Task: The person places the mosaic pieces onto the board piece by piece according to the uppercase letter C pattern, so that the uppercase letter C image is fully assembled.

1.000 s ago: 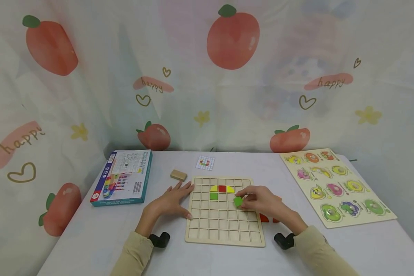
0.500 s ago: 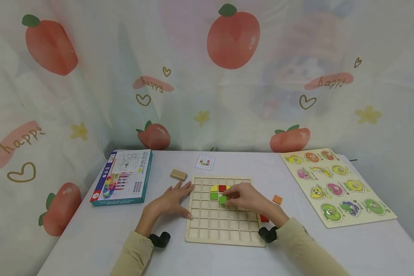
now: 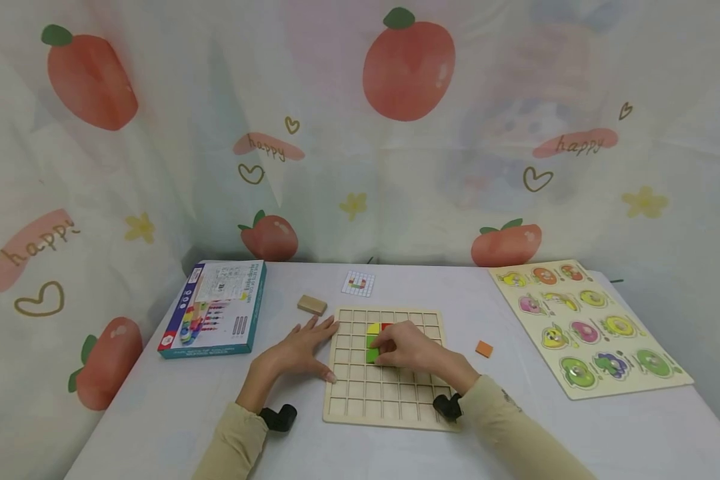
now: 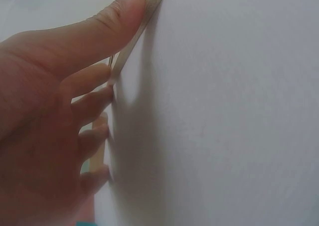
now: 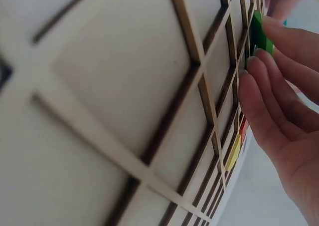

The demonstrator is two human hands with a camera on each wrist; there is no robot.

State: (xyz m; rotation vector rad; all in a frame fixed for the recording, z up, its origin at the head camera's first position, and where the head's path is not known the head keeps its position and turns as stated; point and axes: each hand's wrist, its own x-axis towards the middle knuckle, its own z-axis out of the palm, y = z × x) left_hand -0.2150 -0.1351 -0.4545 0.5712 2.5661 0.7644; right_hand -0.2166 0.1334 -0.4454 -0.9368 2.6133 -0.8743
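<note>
A wooden grid board [image 3: 390,393] lies on the table between the hands. The left hand [image 3: 297,350] rests at its left edge, fingers spread and thumb on the rim; in the left wrist view its fingertips [image 4: 97,131] reach down near the table. My right hand [image 3: 411,347] pinches a green square tile [image 5: 258,34] over the grid, low at a cell. Just above that tile sits another green tile [image 3: 371,341], with a yellow piece [image 3: 373,329] and a red tile [image 3: 387,326] in the row behind. Fingers of the right hand cover part of this row.
Left of the board are a boxed set [image 3: 216,313] and a small wooden block [image 3: 312,305]. A pattern card [image 3: 358,284] lies behind it. An orange tile [image 3: 484,349] lies to the right, with a fruit puzzle board [image 3: 558,360] beyond. A printed curtain [image 3: 360,167] hangs behind the table.
The right hand has carried the green tile leftward across the grid to the cell in front of the other green tile. The left hand has stayed at the board's edge.
</note>
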